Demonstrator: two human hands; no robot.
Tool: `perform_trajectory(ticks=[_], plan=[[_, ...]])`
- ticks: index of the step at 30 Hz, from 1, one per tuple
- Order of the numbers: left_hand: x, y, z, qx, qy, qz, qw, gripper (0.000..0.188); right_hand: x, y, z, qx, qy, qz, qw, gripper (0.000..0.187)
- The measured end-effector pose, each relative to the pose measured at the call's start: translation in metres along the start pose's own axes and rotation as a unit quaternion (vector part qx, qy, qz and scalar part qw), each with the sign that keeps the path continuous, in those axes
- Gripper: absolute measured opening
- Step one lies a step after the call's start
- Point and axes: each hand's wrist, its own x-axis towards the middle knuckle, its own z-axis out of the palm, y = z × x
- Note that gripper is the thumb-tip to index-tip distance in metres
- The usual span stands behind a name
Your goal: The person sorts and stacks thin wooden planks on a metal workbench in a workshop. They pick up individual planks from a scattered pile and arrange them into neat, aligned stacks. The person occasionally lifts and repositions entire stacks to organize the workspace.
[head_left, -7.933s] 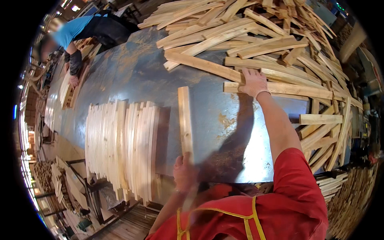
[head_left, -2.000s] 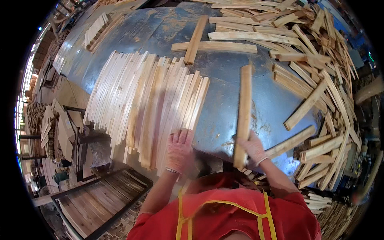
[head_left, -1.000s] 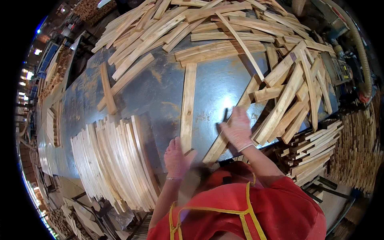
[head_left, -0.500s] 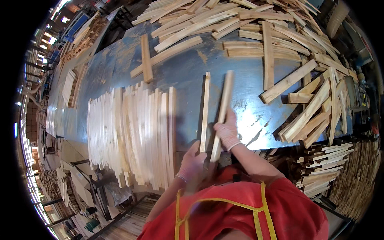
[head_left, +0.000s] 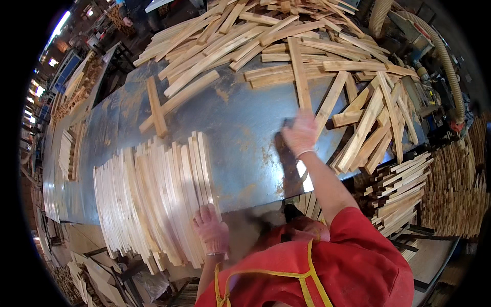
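Observation:
My left hand [head_left: 210, 229], in a thin pale glove, rests at the right edge of a tight row of wooden slats [head_left: 153, 199]. Its fingers lie stretched against the outermost slats. Gloved as well, my right hand [head_left: 300, 135] is over the metal table [head_left: 245, 128], at the near end of a long wooden slat [head_left: 299, 74]. Motion smears its fingers, so whether they grip the slat cannot be told. Close to its right side lies another slanting slat [head_left: 331, 100].
A large loose heap of slats [head_left: 245, 41] covers the table's far side. More slats [head_left: 373, 123] lie crossed at the right, above stacked wood [head_left: 401, 192]. Two slats [head_left: 156, 107] cross beyond the row. A ribbed hose [head_left: 445, 56] hangs at far right.
The two slats in my hands are no longer held; they seem to have joined the row's right edge. My left hand moved left, my right hand away toward the heap. The view has shifted.

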Motion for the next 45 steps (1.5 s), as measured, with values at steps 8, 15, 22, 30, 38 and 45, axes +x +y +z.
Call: perform_trajectory(ticks=[8,15,22,30,38,45], plan=[[0.080,0.099,-0.006,-0.146,-0.009,0.154,0.977,0.087,-0.120,0.048,0.000,0.235,-0.151,0.159,0.947,0.096],[0.098,0.180,0.008,-0.145,-0.160,0.028,0.976,0.091,0.050,0.107,0.019,0.174,0.133,0.047,0.975,0.053],[0.041,0.143,0.001,-0.510,-0.154,-0.200,0.823,0.073,0.149,0.050,0.066,0.126,-0.041,0.115,0.985,0.069],[0.050,0.134,-0.030,-0.693,-0.121,-0.279,0.654,0.055,-0.081,-0.012,0.020,0.405,-0.282,0.073,0.867,0.101],[0.002,0.061,-0.032,-0.196,0.028,-0.067,0.978,0.058,-0.185,-0.101,0.011,0.262,-0.602,-0.077,0.750,0.101],[-0.033,0.042,-0.037,-0.161,0.075,0.045,0.983,0.074,-0.128,-0.084,-0.013,0.315,-0.439,-0.106,0.834,0.064]])
